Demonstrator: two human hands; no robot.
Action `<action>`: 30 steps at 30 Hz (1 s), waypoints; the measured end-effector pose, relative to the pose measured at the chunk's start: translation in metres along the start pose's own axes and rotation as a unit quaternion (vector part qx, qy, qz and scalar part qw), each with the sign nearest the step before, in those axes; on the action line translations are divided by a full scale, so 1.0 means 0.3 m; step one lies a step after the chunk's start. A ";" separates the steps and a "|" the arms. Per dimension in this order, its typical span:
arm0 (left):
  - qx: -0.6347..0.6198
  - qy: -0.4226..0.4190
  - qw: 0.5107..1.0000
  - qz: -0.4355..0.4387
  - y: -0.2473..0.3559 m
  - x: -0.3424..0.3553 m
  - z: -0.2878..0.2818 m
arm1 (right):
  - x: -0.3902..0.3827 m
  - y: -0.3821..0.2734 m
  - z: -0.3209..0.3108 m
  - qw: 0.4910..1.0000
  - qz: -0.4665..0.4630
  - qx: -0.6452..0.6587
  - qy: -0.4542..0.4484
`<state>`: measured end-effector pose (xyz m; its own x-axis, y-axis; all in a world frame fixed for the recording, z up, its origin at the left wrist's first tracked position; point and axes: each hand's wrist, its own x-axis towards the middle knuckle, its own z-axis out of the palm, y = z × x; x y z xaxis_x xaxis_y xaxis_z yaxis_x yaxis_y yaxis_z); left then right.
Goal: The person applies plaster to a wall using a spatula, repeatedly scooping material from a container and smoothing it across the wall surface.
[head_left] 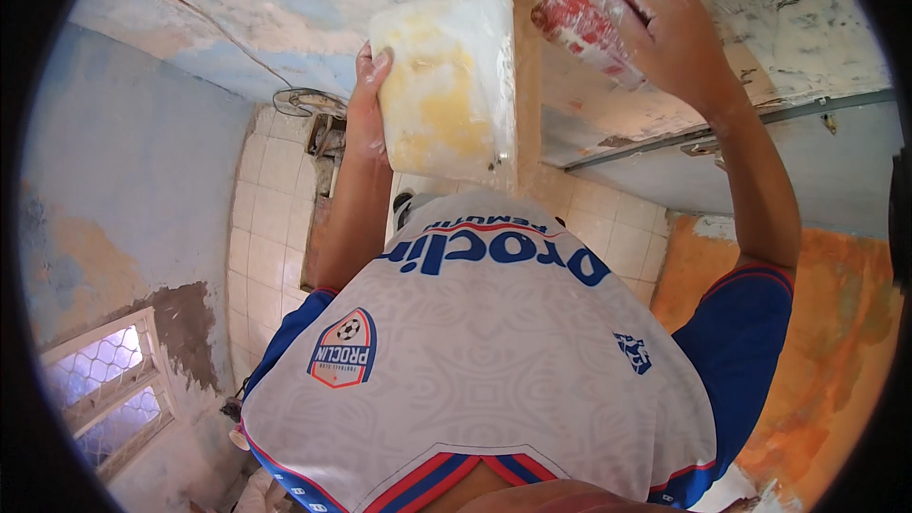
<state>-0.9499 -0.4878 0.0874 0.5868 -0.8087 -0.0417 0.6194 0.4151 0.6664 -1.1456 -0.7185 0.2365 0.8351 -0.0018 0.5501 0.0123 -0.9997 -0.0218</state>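
Note:
My left hand (369, 85) grips the side of a pale plastic tub (445, 85), its thumb on the outer face. White filler and yellow patches smear the tub. It is tilted, with its rim toward the right, and its contents are hidden. Higher up on the right, my right hand (679, 43) is closed around a red spreader (581, 24) coated with white filler. The spreader is beside the tub's rim, in front of the patchy wall (608, 104). Whether it touches the wall I cannot tell. White smudges mark the fingers of both hands.
A loose cable (209, 33) runs down the wall to a coil (309, 102). Pale tiles (271, 185) cover the floor. Left is a blue wall (133, 142) with a meshed window (109, 370); right is an orange wall (817, 332). A long dark strip (817, 112) crosses the upper right.

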 end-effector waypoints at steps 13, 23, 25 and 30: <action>-0.002 -0.004 0.999 -0.041 0.010 -0.031 -0.006 | -0.054 -0.072 -0.010 0.988 0.060 0.133 -0.060; -0.029 -0.019 0.998 -0.045 0.011 -0.042 0.006 | -0.066 -0.095 -0.032 0.990 0.046 0.120 -0.064; -0.014 -0.019 0.999 -0.032 0.013 -0.043 -0.001 | -0.100 -0.144 -0.005 0.989 0.026 0.100 -0.105; -0.028 -0.016 0.999 -0.017 0.022 -0.035 -0.021 | -0.070 -0.128 -0.031 0.989 0.034 0.116 -0.085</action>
<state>-0.9486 -0.4740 0.0876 0.5479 -0.8356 -0.0391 0.6679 0.4088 0.6219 -1.1687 -0.6802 0.2336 0.9188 -0.0456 0.3921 0.0614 -0.9647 -0.2561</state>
